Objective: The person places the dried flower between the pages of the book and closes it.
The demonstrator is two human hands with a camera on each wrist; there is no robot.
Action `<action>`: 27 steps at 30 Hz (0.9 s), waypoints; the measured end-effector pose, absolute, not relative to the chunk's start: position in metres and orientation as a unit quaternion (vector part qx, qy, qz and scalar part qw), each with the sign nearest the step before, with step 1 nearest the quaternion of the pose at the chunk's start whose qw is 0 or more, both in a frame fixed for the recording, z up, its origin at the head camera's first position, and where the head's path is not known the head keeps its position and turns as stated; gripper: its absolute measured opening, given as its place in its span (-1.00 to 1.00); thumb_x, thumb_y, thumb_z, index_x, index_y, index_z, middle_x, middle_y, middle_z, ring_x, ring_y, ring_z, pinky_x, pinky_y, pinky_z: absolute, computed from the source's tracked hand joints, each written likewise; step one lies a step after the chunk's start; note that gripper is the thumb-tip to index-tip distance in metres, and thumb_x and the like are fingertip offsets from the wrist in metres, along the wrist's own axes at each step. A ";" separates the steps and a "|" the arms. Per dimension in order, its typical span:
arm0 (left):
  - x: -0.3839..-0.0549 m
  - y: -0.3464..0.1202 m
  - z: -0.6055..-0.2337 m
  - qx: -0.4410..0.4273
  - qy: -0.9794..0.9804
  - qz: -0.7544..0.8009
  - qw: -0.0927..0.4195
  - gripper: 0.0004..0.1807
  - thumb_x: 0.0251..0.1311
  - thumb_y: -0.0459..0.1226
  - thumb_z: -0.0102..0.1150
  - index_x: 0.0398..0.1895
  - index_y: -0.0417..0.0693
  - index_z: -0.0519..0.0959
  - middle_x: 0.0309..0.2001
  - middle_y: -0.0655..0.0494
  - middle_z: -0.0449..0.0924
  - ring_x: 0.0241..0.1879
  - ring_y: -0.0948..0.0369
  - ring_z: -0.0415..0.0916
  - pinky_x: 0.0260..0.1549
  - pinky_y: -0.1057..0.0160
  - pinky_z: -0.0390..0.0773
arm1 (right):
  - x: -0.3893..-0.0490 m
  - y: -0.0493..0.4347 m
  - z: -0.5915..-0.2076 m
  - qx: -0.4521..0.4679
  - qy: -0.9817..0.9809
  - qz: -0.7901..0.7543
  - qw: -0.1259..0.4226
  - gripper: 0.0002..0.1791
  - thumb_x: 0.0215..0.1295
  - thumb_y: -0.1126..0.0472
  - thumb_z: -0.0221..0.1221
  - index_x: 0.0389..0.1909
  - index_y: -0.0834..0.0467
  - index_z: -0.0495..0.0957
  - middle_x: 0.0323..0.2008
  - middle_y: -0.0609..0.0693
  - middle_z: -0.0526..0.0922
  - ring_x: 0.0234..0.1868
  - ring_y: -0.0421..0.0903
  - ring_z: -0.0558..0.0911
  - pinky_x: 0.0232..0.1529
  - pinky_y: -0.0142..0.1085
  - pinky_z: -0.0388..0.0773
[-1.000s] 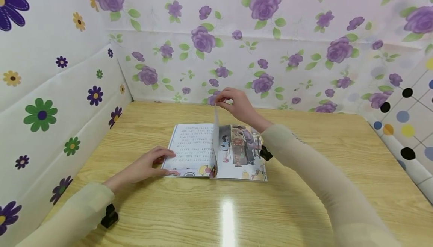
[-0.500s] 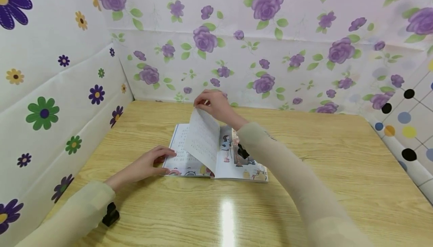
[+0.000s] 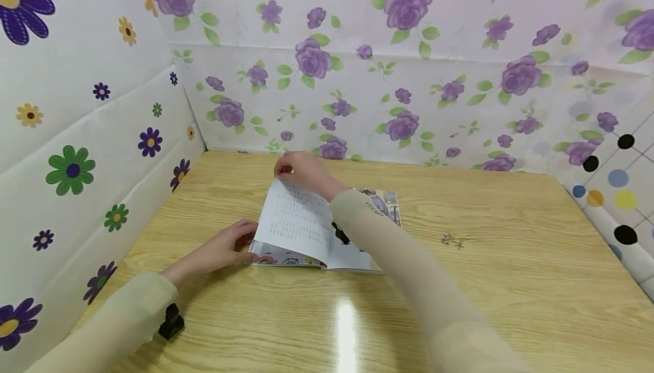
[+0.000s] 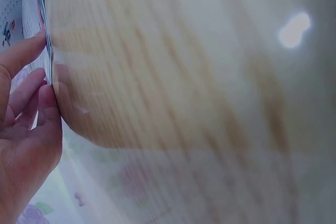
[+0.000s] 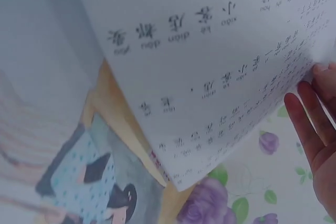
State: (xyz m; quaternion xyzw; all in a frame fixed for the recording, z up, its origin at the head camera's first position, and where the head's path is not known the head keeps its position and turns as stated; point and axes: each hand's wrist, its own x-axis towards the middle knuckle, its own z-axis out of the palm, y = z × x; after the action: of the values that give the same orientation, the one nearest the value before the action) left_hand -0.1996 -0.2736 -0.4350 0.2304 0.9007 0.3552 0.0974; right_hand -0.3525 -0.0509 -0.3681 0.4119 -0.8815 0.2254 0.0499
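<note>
An open picture book lies on the wooden table, with printed text on the left and a coloured illustration on the right. My right hand pinches the far outer corner of a lifted page, which slopes over the left half of the book. In the right wrist view, the page shows characters, and the fingers of my right hand are at its edge. My left hand rests at the book's left edge. The left wrist view has the fingertips of my left hand against the book's edge.
Beneath the book spreads a glossy wood-grain table, with a bright reflection near the front. A floral cloth wall stands behind it. Another patterned cloth runs along the left side, and a dotted one along the right.
My right hand has carried the page from upright over to the left and lowered it, so it covers most of the left text page. My left hand has stayed at the left edge.
</note>
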 end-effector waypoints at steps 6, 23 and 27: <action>-0.198 -0.273 -0.432 0.236 0.883 0.388 0.118 -0.35 0.22 -0.35 0.30 0.38 -0.25 0.35 0.26 -0.20 0.36 0.24 -0.11 0.44 0.19 0.09 0.54 | -0.351 -0.064 -0.376 0.403 -0.899 0.166 0.045 -0.91 0.36 0.12 0.25 -0.24 -0.05 0.73 -0.18 -0.15 0.74 -0.19 -0.22 0.63 -0.09 -0.37 0.56; -0.202 -0.277 -0.436 0.227 0.874 0.410 0.128 -0.27 0.17 -0.48 0.27 0.41 -0.29 0.21 0.32 -0.26 0.30 0.30 -0.13 0.39 0.28 0.03 0.45 | -0.351 -0.087 -0.400 0.352 -0.926 0.134 -0.016 -0.88 0.30 0.25 0.26 -0.36 -0.01 0.73 -0.23 -0.15 0.74 -0.19 -0.19 0.61 -0.08 -0.34 0.56; -0.203 -0.278 -0.437 0.236 0.867 0.419 0.133 -0.26 0.16 -0.48 0.27 0.41 -0.31 0.20 0.33 -0.29 0.28 0.32 -0.17 0.35 0.30 0.00 0.41 | -0.354 -0.093 -0.399 0.343 -0.933 0.102 -0.033 -0.82 0.24 0.31 0.24 -0.42 -0.03 0.73 -0.27 -0.16 0.73 -0.21 -0.19 0.59 -0.12 -0.33 0.55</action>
State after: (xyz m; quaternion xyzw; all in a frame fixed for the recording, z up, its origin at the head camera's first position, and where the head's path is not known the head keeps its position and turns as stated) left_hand -0.2028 -0.2775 -0.4367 0.2357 0.8667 0.4191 0.1330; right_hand -0.3535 -0.0925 -0.3994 0.3429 -0.9332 0.1018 -0.0328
